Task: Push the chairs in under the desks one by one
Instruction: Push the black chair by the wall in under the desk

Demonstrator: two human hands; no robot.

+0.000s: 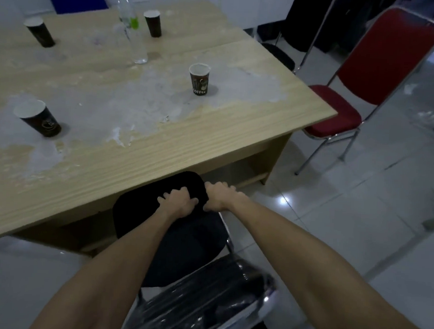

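Your two forearms reach up from the bottom of the frame to a black chair (177, 237) at lower centre. Its glossy backrest sits nearest you, and its seat runs away from you toward the desk (212, 129), front edge just under the desk's near rim. Your left hand (177, 202) presses on the seat with fingers curled, its grip closed on the cushion; your right hand (222, 196) closes its grip on the seat's right edge. At right, a red chair (361, 78) stands near the desk's corner, its seat pointing toward the desk. On the desk stand four dark paper cups, one (199, 79) at centre, and a clear bottle (132, 31) at upper left.
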